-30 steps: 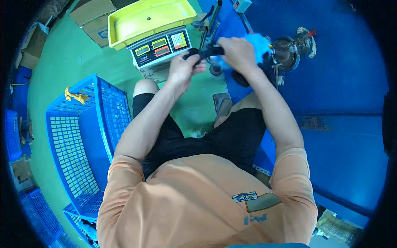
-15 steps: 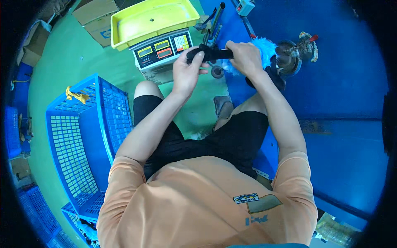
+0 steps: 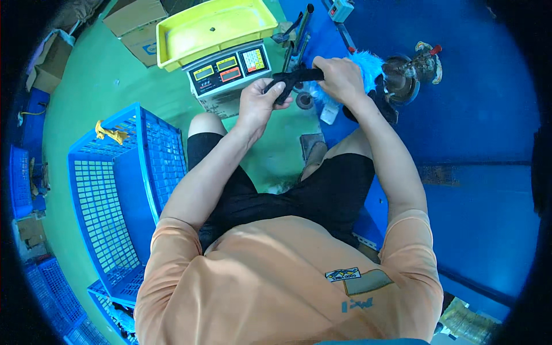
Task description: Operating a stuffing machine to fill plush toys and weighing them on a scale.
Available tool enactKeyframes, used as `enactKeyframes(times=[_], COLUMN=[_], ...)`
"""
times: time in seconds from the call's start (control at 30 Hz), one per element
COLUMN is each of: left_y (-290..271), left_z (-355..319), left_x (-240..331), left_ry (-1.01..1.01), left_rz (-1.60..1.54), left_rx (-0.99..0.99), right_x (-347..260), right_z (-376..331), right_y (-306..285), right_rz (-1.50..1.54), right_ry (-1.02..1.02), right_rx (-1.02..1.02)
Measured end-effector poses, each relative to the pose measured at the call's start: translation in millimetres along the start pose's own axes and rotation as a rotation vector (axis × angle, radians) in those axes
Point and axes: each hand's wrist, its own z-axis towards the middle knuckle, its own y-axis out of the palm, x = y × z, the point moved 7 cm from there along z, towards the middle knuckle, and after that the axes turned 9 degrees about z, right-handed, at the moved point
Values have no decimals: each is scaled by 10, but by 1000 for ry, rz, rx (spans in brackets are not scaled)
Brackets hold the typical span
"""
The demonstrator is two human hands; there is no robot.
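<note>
A black soft fabric strip [image 3: 306, 75] is stretched between my hands, in front of the scale. My left hand [image 3: 256, 104] pinches its left end, where the fabric looks bunched or folded. My right hand [image 3: 343, 81] grips the other end. Behind and beside my right hand lies a fluffy bright blue plush piece [image 3: 369, 64] with black parts [image 3: 384, 106]; whether the strip is joined to it, I cannot tell. A white tag [image 3: 329, 113] hangs below my right hand.
A yellow tray [image 3: 215, 31] sits on a weighing scale [image 3: 230, 72] ahead. Metal bars [image 3: 300, 37] and a round metal machine part [image 3: 401, 80] stand by the blue work surface [image 3: 477, 115]. A blue plastic basket [image 3: 129, 218] is at my left, cardboard boxes [image 3: 135, 34] farther off.
The black strip's left end has turned downward in my left hand, which has shifted slightly down. A white tag now shows below my right hand.
</note>
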Motion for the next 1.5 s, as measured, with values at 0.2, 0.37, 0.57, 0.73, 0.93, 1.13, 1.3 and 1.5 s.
enactKeyframes(times=[0.2,0.37,0.57,0.73,0.93,1.13,1.3,1.5], left_y=[-7,89,199,232,332,240,230,264], left_z=[44,61,311,319,332,67,178,366], left_x=[65,247,500,424,538,399,335,440], left_ry=[70,71,90,-23,97,41,11,71], left_rz=[-26,-12,258,182,214,256,108,196], left_rx=[1,-50,-183,-166,-240,-70,-51,-139], right_x=[-471,-399,-155,-138,-107,-311,-179,-97], right_z=[180,269,143,152,161,235,171,208], right_y=[-85,146,32,2,-24,91,46,-20], right_rz=[352,450,464,472,390,383,293,356], right_ry=[-152,65,232,205,310,108,117,267], right_rx=[47,64,273,383,443,431,447,455])
